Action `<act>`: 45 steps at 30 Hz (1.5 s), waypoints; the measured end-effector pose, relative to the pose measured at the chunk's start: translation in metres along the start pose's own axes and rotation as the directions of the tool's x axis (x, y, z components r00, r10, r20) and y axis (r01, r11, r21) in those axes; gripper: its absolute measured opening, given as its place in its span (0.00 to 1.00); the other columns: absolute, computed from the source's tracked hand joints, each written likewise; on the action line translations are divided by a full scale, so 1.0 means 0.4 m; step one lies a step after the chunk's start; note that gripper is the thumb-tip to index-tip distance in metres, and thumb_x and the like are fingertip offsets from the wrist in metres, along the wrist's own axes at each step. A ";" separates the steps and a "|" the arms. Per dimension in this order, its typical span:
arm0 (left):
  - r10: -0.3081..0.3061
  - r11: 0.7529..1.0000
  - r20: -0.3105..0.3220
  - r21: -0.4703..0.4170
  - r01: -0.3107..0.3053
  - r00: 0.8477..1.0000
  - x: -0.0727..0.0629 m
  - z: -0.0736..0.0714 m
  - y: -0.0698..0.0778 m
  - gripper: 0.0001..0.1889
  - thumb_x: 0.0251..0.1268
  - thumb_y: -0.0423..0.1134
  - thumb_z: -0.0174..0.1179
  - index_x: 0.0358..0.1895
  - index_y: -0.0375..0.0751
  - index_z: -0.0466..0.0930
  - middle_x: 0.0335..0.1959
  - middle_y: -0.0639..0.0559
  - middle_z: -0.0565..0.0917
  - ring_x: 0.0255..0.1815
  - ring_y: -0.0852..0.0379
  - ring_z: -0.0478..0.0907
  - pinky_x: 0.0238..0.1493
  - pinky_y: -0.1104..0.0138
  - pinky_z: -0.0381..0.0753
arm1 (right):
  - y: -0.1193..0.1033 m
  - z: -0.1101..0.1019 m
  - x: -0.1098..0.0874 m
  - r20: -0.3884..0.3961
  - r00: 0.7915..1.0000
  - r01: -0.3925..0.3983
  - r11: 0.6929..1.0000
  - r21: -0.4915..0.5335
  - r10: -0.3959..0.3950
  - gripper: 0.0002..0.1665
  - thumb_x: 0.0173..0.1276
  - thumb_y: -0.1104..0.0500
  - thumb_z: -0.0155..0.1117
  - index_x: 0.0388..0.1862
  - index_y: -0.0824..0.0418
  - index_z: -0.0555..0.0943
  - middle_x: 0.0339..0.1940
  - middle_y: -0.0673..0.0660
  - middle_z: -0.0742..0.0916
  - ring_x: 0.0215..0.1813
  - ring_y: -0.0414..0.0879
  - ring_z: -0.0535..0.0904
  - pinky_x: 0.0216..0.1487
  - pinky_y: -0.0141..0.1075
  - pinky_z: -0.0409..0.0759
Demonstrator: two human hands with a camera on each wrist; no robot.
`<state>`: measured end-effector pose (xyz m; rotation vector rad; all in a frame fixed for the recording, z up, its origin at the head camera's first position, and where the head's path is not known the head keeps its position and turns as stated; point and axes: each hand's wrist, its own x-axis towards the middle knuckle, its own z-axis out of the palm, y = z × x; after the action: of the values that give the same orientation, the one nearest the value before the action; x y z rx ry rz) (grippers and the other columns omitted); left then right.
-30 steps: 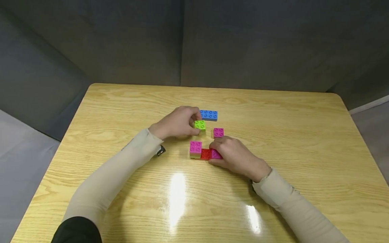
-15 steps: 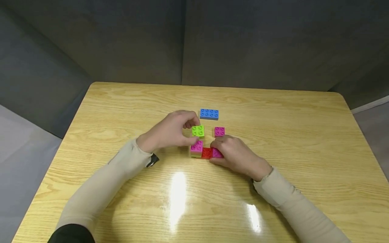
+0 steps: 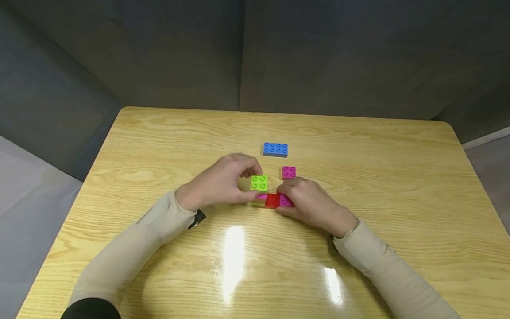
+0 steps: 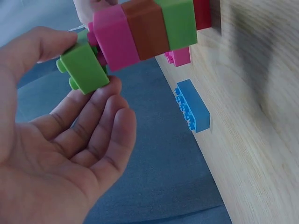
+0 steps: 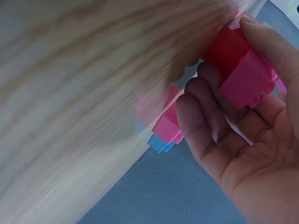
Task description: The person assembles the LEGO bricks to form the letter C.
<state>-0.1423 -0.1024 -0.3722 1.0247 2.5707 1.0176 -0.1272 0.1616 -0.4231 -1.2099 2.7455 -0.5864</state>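
Note:
My left hand pinches a lime-green brick between thumb and fingers. In the left wrist view, that green brick sits tilted against the studs of a pink brick; whether it is fully seated I cannot tell. Below the pink one come an orange-brown brick, another green brick and a red brick. The red brick lies flat on the table. On its right end is a second pink brick, which my right hand grips, thumb on the near side, fingers behind.
Just beyond my right hand lies a loose pink brick. Farther back is a long blue brick. Everything rests on a wood-grain table, with dark grey panels behind its far edge.
My left hand has brought the green brick from near the blue brick toward me, onto the top of the left stack. The right hand keeps its grip in place.

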 end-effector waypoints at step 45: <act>0.097 0.982 0.010 0.160 -0.097 0.995 -0.008 0.001 0.026 0.15 0.62 0.37 0.83 0.45 0.36 0.87 0.43 0.49 0.88 0.46 0.50 0.83 0.52 0.61 0.83 | 0.004 0.003 0.001 0.001 1.000 0.004 1.000 -0.008 -0.004 0.18 0.66 0.55 0.85 0.42 0.66 0.87 0.38 0.56 0.88 0.37 0.47 0.81 0.42 0.46 0.86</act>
<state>-0.1340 -0.0989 -0.3659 1.2008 2.6598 0.8411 -0.1283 0.1617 -0.4248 -1.2178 2.7482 -0.5757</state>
